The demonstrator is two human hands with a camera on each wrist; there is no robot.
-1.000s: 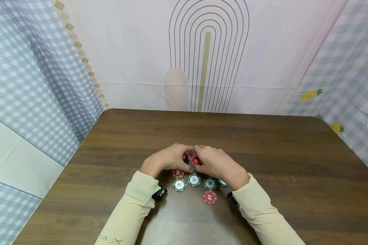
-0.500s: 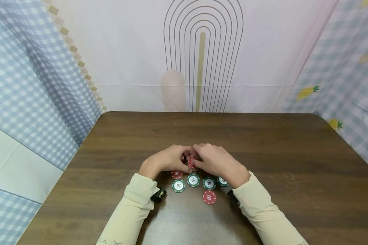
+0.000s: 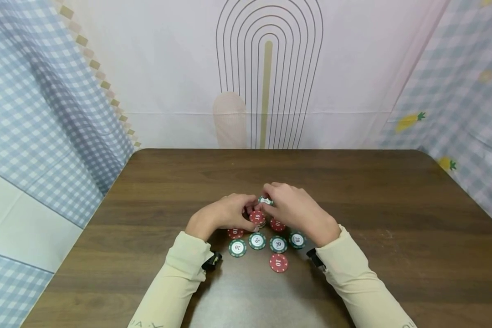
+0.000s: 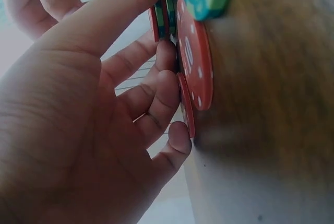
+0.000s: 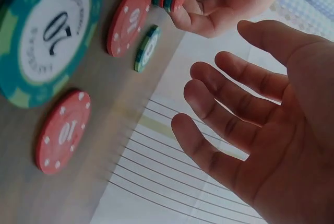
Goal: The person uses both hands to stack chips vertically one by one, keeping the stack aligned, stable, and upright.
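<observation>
A short stack of green and red poker chips, topped by a red 10 chip, stands on the table. My left hand grips this stack between thumb and fingers. Above and behind it, my right hand hovers close to a green-and-white chip that lies flat. In the right wrist view the fingers of my right hand are spread and hold nothing. A second red chip lies partly under my right hand, and another red chip is partly covered by my left.
Nearer to me, green 20 chips lie in a loose row, with a red 10 chip in front of them. The brown wooden table ends at a white cloth hanging behind it.
My right hand has let go of the red chip, which now lies flat on the stack, and moved away and slightly right to the far green chip. My left hand stays at the stack.
</observation>
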